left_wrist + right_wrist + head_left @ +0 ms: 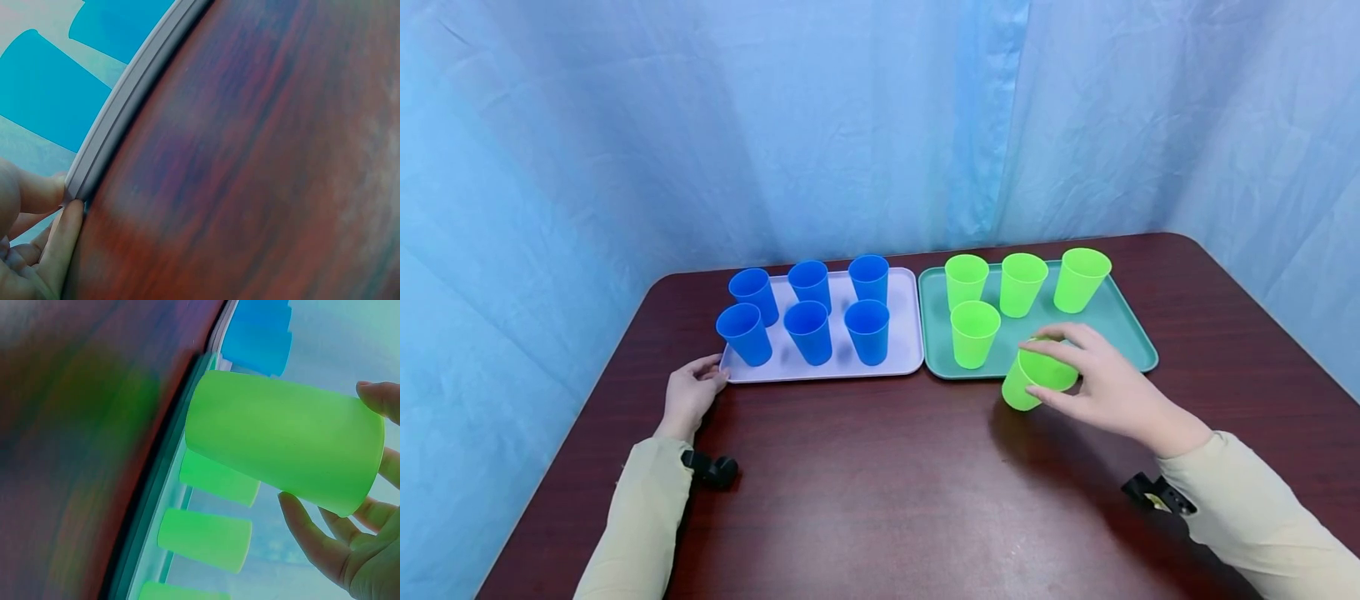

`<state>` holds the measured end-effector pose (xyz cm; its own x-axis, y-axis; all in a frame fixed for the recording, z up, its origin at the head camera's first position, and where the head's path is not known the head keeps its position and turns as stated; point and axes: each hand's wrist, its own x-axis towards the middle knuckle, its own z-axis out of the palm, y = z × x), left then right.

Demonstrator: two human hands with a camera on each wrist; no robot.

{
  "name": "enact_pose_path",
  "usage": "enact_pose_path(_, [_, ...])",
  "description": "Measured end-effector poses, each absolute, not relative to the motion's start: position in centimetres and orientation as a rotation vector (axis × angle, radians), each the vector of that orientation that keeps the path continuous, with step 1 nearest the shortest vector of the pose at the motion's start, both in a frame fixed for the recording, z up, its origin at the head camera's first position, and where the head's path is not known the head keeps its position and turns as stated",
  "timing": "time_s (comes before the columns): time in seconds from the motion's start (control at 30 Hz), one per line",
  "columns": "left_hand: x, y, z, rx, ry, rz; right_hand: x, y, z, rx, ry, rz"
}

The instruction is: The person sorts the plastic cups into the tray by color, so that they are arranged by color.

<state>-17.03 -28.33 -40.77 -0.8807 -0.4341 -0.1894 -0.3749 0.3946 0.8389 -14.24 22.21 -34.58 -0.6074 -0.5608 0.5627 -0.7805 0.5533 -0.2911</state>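
My right hand (pixel 1101 383) grips a lime-green plastic cup (pixel 1021 390) near its rim, thumb on one side and fingers on the other. Tilted slightly, that cup hangs over the front edge of the green tray (pixel 936 358); in the right wrist view the green cup (pixel 281 440) shows its whole side. At the front left corner of the lavender tray (pixel 906 354), my left hand (pixel 691 392) pinches the rim between thumb and fingers. The left wrist view shows the thumb (pixel 40 190) against the tray rim (pixel 106 128). Blue cups (pixel 808 333) stand upright nearby.
Several blue cups stand in two rows on the lavender tray. On the green tray are three green cups (pixel 1022 285) at the back and another green cup (pixel 973 335) at front left. Both trays lie side by side on the dark wooden table (pixel 865 475), before a blue curtain (pixel 850 125).
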Motion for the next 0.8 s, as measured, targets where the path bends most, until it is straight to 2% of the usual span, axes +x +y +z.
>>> enact_pose_path(0.8, [-16.9, -28.4, -41.0, 0.751, -2.576, -1.511, -18.7, 23.0, -36.4, 0.848, -2.460, 0.748])
